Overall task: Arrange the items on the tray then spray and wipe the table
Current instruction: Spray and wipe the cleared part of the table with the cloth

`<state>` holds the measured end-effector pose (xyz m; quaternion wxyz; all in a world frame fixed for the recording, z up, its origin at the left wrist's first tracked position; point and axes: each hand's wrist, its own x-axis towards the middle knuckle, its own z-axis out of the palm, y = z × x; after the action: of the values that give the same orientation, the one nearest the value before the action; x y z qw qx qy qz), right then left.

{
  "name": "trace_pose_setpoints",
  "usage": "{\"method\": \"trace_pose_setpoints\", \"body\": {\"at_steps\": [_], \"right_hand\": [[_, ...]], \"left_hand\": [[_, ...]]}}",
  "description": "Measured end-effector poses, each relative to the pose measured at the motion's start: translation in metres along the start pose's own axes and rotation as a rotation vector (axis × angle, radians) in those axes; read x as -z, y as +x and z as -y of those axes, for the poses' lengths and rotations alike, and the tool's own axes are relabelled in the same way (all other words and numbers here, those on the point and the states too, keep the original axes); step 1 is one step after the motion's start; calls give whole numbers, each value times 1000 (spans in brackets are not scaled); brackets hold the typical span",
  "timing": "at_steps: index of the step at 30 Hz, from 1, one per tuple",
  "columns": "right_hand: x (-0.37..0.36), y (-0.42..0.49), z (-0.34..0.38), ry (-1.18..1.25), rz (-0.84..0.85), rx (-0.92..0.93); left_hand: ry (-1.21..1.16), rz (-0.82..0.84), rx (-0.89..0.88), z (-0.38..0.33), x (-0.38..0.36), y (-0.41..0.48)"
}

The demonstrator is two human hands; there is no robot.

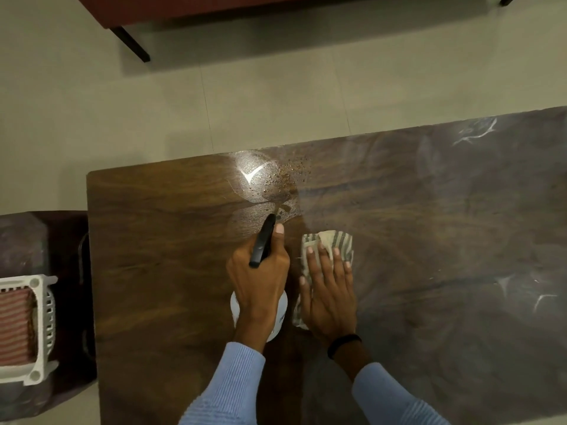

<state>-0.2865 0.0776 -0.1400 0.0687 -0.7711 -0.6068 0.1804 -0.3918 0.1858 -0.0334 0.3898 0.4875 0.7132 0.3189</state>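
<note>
My left hand (260, 277) grips a white spray bottle (280, 317) with a black trigger head (262, 240), its nozzle pointing toward the far edge of the dark wooden table (159, 240). Wet droplets and a shiny sprayed patch (270, 182) lie just beyond the nozzle. Beside the bottle, my right hand (331, 289) lies flat, fingers spread, pressing a striped cloth (334, 240) onto the tabletop. The bottle's body is mostly hidden under my left hand.
A white slotted tray (43, 326) holding a red striped item (13, 326) rests on a lower dark surface left of the table. Tiled floor lies beyond the far edge, with a dark red furniture piece (184, 7) on black legs at the top.
</note>
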Motion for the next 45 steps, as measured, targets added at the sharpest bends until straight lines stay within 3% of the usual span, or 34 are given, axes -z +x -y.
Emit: {"method": "trace_pose_setpoints", "body": {"at_steps": [8,13,17,21,27,32,36,39,42,45], "right_hand": [[37,153,-6,8,-24,-98],[40,231,57,32,42,7],[18,193,99,-19,78,182],[11,99,70,-24,138,321],[42,113,-13,-72,49,72],[43,192,17,-67,-6,27],[24,158,53,-101,79,335],[25,92,19,-76,129,480],[41,60,-42,-70,73,306],[59,95,-68,-89,52,135]], "left_hand": [[25,-118,10,16,22,-14],[23,-185,31,29,28,-22],[9,-207,-18,26,29,-26],[40,-218,-23,23,28,-26],[10,-211,-19,17,26,-27],[31,-223,-29,19,24,-37],[1,-232,-1,17,21,-50],[17,-236,8,18,23,-59],[2,-249,52,21,26,-67],[-24,-268,73,22,28,-76]]}}
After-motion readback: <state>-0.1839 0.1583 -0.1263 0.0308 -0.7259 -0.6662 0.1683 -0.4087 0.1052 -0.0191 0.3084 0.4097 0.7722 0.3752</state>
